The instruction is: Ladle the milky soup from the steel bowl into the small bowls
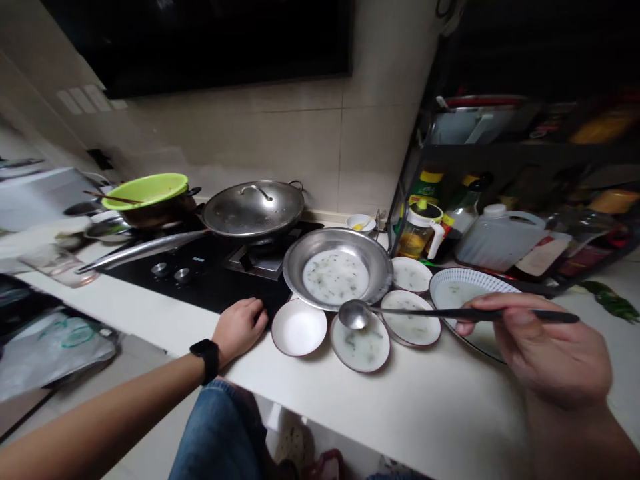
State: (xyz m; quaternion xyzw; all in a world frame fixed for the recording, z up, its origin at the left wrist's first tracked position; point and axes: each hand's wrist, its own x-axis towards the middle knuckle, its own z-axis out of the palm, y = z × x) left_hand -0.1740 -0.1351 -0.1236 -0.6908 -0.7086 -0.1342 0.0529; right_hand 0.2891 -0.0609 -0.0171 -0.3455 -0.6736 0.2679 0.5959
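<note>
My right hand is closed around the dark handle of a metal ladle. The ladle's bowl hangs over the far rim of a small bowl of whitish soup with green bits. To the left of that stands a small white bowl with no soup in it. Behind these sits a large steel basin of the same soup. My left hand rests with curled fingers at the counter's front edge, beside the black stove, and nothing shows in it.
Two more soup bowls and a wide patterned dish stand right of the basin. A lidded wok with a long handle and a green basin sit on the stove. Bottles and a jug line the right-hand shelf.
</note>
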